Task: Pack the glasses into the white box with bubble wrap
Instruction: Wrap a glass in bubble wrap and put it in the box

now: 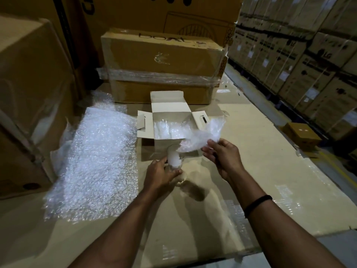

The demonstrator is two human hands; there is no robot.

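A clear drinking glass [174,159] is tilted just in front of the white box [146,130], and my left hand [161,174] grips it around its lower part. One end of a small bubble wrap piece [202,135] is stuffed into the glass. My right hand [222,157] pinches the other end, which trails up to the right over the box's right flap. The white box stands open with its flaps spread, and wrapped clear items lie inside it.
A large bubble wrap sheet [96,161] lies to the left on flattened cardboard [251,161]. A taped brown carton [162,64] stands right behind the white box. Big cartons rise at left, stacked cartons line the right wall, and a small brown box [302,135] sits on the floor.
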